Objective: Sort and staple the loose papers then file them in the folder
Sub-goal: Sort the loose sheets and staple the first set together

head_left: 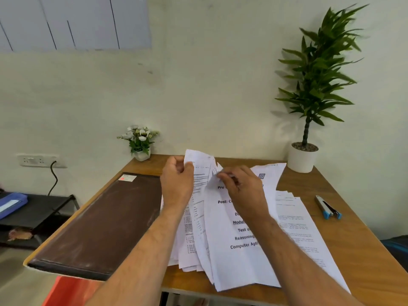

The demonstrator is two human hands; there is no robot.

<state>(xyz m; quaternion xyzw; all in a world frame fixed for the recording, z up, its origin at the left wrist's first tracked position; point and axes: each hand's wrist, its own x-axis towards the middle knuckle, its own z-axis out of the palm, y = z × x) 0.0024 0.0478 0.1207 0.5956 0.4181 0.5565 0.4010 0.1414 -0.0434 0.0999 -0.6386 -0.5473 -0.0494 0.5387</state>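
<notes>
Desk [344, 239]: stapler [328, 207] beside papers [242, 261]

Both hands [176, 180] [242, 191] grip papers [240, 250] mid-table [364, 250]. Folder [103, 226] left of grip, stapler [327, 207] right, flowers [140, 141] behind-left, plant [309, 89] behind-right.

The table [344, 244] is wood-look, smooth with a soft sheen; the folder [106, 226] has a dark brown leather-like cover, matt and faintly scuffed, with a paper label at one corner; the papers [240, 257] are thin white printed sheets, matt and creased; the stapler [327, 206] is grey metal with blue plastic ends; the plant pot [301, 160] is smooth, matt white.
</notes>
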